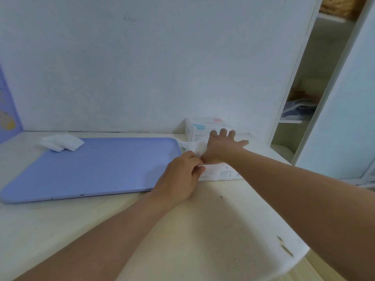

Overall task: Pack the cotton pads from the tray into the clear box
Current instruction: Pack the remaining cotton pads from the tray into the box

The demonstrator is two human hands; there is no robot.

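Note:
A flat blue tray [97,167] lies on the table at the left, with a small pile of white cotton pads [61,142] at its far left corner. Just right of the tray stands the clear box [220,173], its near wall carrying printed labels. My left hand [180,175] grips the box's near left corner. My right hand [221,146] reaches over the box with fingers spread straight, pressing down on white cotton pads [194,148] inside it. Most of the box is hidden behind my hands.
A white carton [200,126] with pale blue and pink marks stands against the wall behind the box. An open white cabinet [300,110] with shelves rises at the right. The table's front right edge [292,258] is chipped.

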